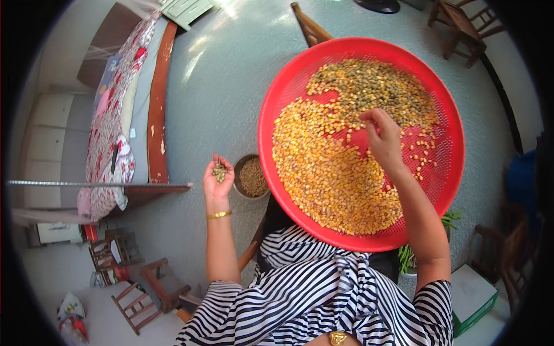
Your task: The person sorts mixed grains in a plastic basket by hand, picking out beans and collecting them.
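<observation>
A wide red perforated sieve tray [456,155] rests over my lap. Yellow corn kernels [329,179] cover its left and near part, while greenish-brown beans [398,86] mixed with corn lie toward the far right. My right hand [385,141] is over the tray where the two heaps meet, thumb and fingers drawn into a pinch; whatever is between the fingertips is too small to make out. Left of the tray, my left hand [217,181] is palm up and cupped around a small handful of greenish-brown beans [219,172]. Beside it on the floor stands a round bowl [238,185] of similar brownish beans.
A bed with a patterned cover [107,150] and wooden side board stands at left. Small wooden chairs [156,282] are at lower left, another chair [461,29] at far right. Green stalks [407,258] and a green-and-white box [473,294] sit near the tray's right.
</observation>
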Demonstrator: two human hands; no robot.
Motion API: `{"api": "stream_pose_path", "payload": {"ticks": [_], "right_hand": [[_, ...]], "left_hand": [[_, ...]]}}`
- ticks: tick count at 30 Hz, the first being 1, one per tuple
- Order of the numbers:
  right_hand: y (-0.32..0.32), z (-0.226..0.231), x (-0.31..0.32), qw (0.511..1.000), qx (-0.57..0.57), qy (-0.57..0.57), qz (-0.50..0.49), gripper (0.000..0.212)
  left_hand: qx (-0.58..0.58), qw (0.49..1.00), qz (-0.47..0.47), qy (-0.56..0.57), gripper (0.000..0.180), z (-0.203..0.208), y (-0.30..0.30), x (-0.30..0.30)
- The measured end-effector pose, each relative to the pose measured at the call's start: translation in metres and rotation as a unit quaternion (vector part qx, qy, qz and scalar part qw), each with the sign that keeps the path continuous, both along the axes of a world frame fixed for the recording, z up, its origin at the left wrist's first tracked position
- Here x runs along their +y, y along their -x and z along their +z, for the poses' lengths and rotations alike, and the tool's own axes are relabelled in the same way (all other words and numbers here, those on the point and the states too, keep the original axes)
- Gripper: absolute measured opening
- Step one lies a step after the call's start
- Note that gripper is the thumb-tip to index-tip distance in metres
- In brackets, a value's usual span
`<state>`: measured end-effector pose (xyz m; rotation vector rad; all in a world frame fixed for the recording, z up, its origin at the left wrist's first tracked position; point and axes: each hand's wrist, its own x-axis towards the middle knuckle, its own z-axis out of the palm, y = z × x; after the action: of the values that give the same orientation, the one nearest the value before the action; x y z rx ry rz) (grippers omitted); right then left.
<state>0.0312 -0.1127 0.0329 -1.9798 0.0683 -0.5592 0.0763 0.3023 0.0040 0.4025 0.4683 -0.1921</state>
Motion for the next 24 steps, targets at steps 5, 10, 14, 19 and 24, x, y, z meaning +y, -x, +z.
{"api": "stream_pose_path", "payload": {"ticks": [5, 10, 14, 19, 24], "right_hand": [[0.001, -0.005, 0.002, 0.999, 0.015, 0.029, 0.011, 0.006], [0.001, -0.003, 0.002, 0.998, 0.018, 0.053, 0.008, 0.007], [0.0, -0.003, -0.001, 0.995, 0.051, 0.079, 0.014, 0.007], [0.002, -0.011, 0.002, 0.974, 0.053, 0.217, 0.025, 0.011], [0.006, -0.015, 0.011, 0.93, 0.018, 0.367, 0.003, 0.026]], "left_hand": [[0.102, 0.984, 0.064, -0.134, 0.026, -0.045, -0.003, 0.041], [0.243, 0.863, 0.05, -0.44, 0.068, -0.078, 0.003, 0.052], [0.159, 0.802, 0.074, -0.571, 0.064, -0.058, 0.005, 0.042], [-0.036, 0.729, 0.131, -0.671, 0.046, 0.001, -0.02, -0.018], [-0.291, 0.673, 0.032, -0.68, 0.037, 0.065, -0.036, -0.112]]}}
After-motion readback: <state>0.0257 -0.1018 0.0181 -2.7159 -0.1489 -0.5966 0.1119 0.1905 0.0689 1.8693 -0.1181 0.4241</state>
